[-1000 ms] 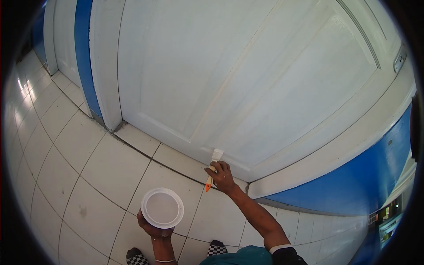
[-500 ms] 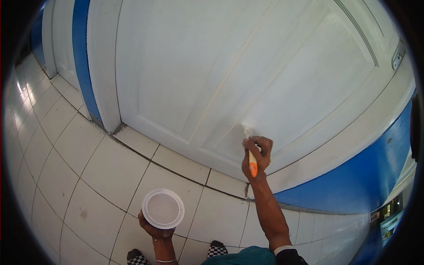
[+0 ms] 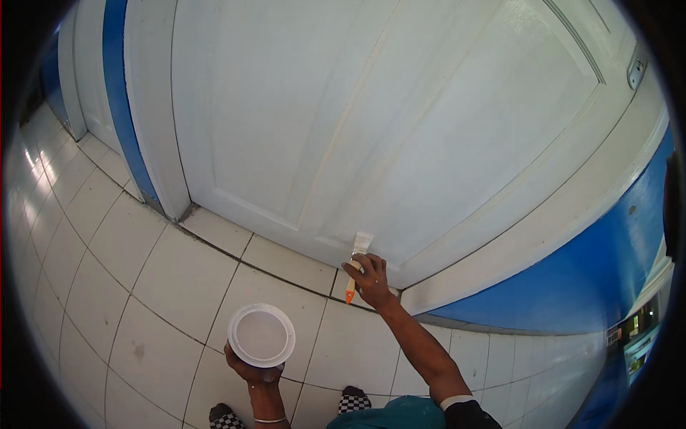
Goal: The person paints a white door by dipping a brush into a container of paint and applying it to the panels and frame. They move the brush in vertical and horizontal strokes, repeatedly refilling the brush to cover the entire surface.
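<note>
Brush (image 3: 363, 242) at the lower center of the frame sits pinched narrowly between thumb and fingers of the right hand (image 3: 372, 278), bristles against the white door (image 3: 250, 107), probably for easy steering. Lower down and left of center, the left hand (image 3: 256, 370) cups a round tub (image 3: 291, 336) from beneath, likely keeping its open top level.

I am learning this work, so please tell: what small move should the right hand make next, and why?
Probably a short brush stroke along the lower door: the right hand grips the brush, its bristles appear against the door, and the left hand holds the tub separately.
</note>
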Motion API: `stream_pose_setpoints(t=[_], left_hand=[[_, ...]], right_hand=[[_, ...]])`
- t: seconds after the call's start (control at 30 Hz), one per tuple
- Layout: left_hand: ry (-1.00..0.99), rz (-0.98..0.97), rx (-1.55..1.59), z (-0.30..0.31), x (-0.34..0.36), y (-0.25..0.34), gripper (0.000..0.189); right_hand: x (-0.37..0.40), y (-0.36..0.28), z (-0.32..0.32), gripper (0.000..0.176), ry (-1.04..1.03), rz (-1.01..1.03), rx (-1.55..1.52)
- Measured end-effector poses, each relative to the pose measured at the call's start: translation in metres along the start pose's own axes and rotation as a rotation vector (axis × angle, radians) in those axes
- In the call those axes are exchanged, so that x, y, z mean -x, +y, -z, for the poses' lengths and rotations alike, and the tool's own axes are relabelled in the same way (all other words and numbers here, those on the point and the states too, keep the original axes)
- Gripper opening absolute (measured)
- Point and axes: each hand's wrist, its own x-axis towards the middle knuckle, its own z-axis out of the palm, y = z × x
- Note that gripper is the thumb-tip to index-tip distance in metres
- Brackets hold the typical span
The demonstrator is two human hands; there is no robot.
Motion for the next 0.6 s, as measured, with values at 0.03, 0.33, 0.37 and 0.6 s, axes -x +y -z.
stream_pose_setpoints(t=[0.03, 0.33, 0.37, 0.6], left_hand=[[0.012, -0.003, -0.002, -0.002, 0.001, 0.000, 0.060], [0.060, -0.010, -0.006, -0.017, 0.006, 0.000, 0.061], [0.057, -0.013, -0.011, -0.018, 0.005, -0.001, 0.061], [0.005, 0.006, 0.000, -0.013, 0.003, -0.006, 0.062]], right_hand=[[0.004, -0.001, -0.007, 0.046, -0.020, 0.004, -0.013], [0.017, -0.007, -0.007, 0.049, -0.119, 0.012, -0.106], [0.014, -0.009, -0.001, 0.050, -0.122, 0.008, -0.143], [-0.014, -0.001, 0.030, 0.048, 0.024, -0.049, -0.313]])
